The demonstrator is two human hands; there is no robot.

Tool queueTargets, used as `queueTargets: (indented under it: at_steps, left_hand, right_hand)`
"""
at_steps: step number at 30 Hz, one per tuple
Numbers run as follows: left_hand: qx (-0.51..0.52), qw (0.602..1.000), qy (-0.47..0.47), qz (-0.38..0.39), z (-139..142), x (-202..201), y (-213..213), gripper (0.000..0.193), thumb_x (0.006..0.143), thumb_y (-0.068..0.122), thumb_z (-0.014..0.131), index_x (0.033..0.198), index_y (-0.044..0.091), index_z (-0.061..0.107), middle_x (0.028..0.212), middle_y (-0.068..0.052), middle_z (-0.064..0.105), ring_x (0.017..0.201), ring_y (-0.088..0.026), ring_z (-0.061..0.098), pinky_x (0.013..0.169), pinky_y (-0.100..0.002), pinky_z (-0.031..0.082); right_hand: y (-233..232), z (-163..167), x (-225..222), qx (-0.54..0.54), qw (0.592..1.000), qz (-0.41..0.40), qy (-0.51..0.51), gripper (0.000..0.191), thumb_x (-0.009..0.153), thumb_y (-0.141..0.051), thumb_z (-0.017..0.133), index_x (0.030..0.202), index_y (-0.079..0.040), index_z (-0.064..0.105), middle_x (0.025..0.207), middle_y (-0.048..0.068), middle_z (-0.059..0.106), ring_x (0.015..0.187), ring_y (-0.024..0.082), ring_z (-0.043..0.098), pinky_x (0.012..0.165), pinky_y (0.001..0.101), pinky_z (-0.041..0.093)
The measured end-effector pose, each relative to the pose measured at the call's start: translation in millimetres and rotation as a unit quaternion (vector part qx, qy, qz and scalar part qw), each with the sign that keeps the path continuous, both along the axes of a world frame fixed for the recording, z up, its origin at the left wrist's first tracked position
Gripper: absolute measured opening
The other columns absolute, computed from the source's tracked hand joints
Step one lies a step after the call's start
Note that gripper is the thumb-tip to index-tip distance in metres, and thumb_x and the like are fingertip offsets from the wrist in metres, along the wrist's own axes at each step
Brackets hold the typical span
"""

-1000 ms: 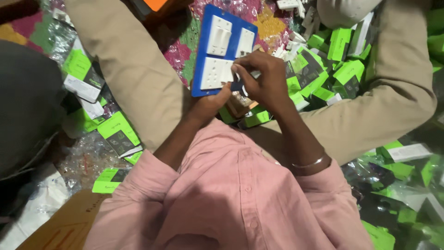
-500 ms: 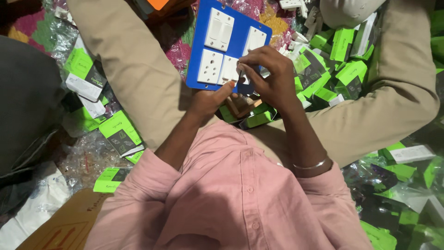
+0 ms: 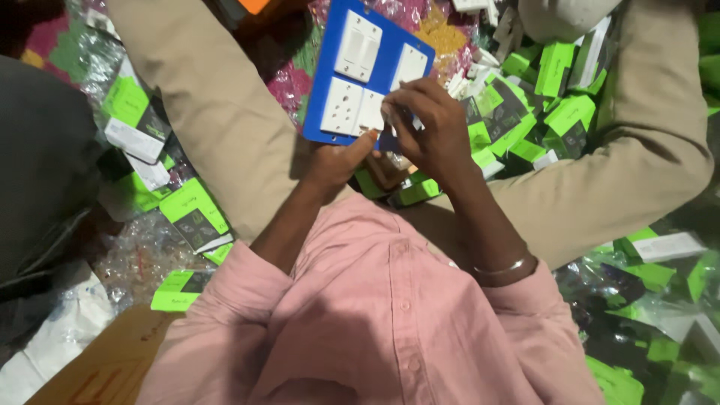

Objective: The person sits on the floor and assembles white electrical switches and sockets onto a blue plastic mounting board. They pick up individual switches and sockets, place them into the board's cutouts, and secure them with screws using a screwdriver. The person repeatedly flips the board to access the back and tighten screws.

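The blue panel [image 3: 361, 71] with white switch and socket modules stands tilted above the lap, its lower right corner covered by the right hand [image 3: 429, 127], whose fingers are bunched tight over that edge; what they pinch is too small and hidden to make out. The left hand [image 3: 336, 161] grips the bottom edge, thumb up against a white socket, palm turned away. Green and black boxes [image 3: 193, 217] and crinkled plastic wrap lie all around, partly buried under tan trouser legs [image 3: 210, 112].

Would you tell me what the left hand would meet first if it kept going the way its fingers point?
Probably the lower edge of the blue switch board: the left hand points up at it, seemingly touching already.
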State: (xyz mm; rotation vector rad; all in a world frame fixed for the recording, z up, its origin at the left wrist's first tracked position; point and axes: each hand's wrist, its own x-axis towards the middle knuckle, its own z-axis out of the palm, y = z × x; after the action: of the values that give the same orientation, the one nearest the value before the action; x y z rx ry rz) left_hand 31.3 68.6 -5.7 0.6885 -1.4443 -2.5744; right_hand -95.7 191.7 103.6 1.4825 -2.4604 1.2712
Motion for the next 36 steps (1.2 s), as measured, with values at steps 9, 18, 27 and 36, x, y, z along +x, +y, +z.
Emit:
queueTargets:
  at_steps: [9, 18, 27, 36]
  left_hand:
    - [-0.029, 0.999, -0.043, -0.007, -4.2, 2.2, -3.1, 0.02, 0.097, 0.012, 0.069, 0.114, 0.002, 0.068, 0.101, -0.004, 0.072, 0.082, -0.011, 0.069, 0.072, -0.025, 0.057]
    - [-0.012, 1.0, -0.02, -0.007, -1.5, 0.1, -4.8, 0.023, 0.097, 0.01, 0.067, 0.118, 0.0, 0.067, 0.104, -0.005, 0.071, 0.083, -0.012, 0.068, 0.072, -0.027, 0.059]
    - [-0.028, 0.99, 0.09, -0.108, 0.7, -4.9, -23.4, 0.035, 0.097, 0.005, 0.06, 0.131, 0.0, 0.058, 0.119, -0.01, 0.071, 0.098, -0.017, 0.075, 0.068, -0.029, 0.062]
    - [-0.066, 0.983, 0.116, -0.124, -1.8, -1.4, -29.1, 0.032, 0.098, -0.002, 0.062, 0.13, -0.005, 0.063, 0.11, -0.012, 0.076, 0.098, -0.019, 0.075, 0.082, -0.029, 0.062]
  right_hand:
    - [-0.6, -1.4, 0.5, 0.013, 0.999, -0.016, -0.042, 0.01, 0.093, -0.003, 0.079, 0.102, -0.002, 0.074, 0.099, 0.013, 0.071, 0.09, 0.029, 0.073, 0.078, 0.0361, 0.057]
    - [0.5, -1.8, -14.2, 0.059, 0.988, -0.028, -0.138, 0.012, 0.091, -0.011, 0.085, 0.099, -0.006, 0.077, 0.098, 0.008, 0.074, 0.093, 0.023, 0.072, 0.081, 0.0352, 0.056]
    - [14.9, -0.6, -55.4, 0.017, 0.984, 0.098, -0.148, 0.095, 0.077, -0.021, 0.099, 0.152, -0.001, 0.044, 0.148, 0.018, 0.055, 0.14, 0.033, 0.051, 0.121, 0.0421, 0.04]
    - [16.7, -14.7, -62.0, 0.062, 0.963, 0.093, -0.247, 0.093, 0.074, -0.016, 0.102, 0.149, -0.001, 0.049, 0.142, 0.013, 0.061, 0.137, 0.024, 0.058, 0.12, 0.0379, 0.046]
